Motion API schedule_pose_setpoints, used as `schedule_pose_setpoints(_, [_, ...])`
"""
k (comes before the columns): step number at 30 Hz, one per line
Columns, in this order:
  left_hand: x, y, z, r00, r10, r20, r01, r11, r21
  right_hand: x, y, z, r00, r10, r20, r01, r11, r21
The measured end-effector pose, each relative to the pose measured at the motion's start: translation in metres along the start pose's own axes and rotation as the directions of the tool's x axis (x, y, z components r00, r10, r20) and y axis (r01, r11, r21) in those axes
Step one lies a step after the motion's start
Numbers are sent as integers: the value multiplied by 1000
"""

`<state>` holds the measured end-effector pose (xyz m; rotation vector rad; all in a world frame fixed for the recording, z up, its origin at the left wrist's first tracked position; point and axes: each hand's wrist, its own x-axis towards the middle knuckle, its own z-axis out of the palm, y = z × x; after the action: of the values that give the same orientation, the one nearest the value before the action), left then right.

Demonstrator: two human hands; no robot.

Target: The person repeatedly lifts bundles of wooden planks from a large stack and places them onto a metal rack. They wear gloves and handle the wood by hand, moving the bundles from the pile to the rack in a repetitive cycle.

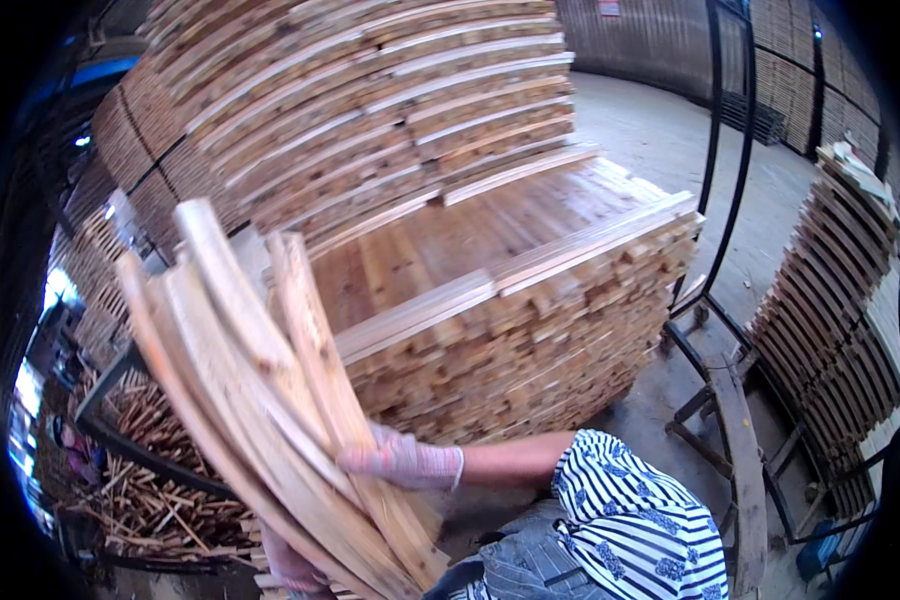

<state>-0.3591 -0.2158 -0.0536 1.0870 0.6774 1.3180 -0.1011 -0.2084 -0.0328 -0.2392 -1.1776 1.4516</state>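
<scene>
A bundle of several long, pale wooden boards (260, 390) stands tilted in front of me, the far ends raised toward the upper left. My right hand (395, 458), in a pinkish-white knit glove, grips the bundle's right side, its thumb lying against the rightmost board. Low on the left side of the bundle is my left hand (292, 565), also gloved and closed against the boards' edge; the boards hide most of its fingers. Just beyond is a stack of boards (510, 350), with flat boards on top and strips laid across them.
A taller layered stack of boards (370, 110) rises behind. Loose wood scraps (160, 500) lie in a heap at lower left. On the right stand a black metal frame (715, 130), a wooden trestle (738, 450) and another board stack (835, 300) on the concrete floor (630, 115).
</scene>
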Motion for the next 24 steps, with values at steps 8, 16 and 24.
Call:
schedule_pose_setpoints(8, [162, -29, 270, 887, -310, 342, 377, 913, -152, -13, -225, -150, 942, 43, -332, -76, 993, -87])
schedule_pose_setpoints(16, [250, -98, 422, 828, -454, 329, 461, 885, 61, -8, -342, -334, 764, 44, -644, -397, 818, -415])
schedule_pose_setpoints(24, [252, -68, 412, 861, -492, 127, 468, 865, 179, -52, -359, -416, 755, -176, -632, -550, 356, -756])
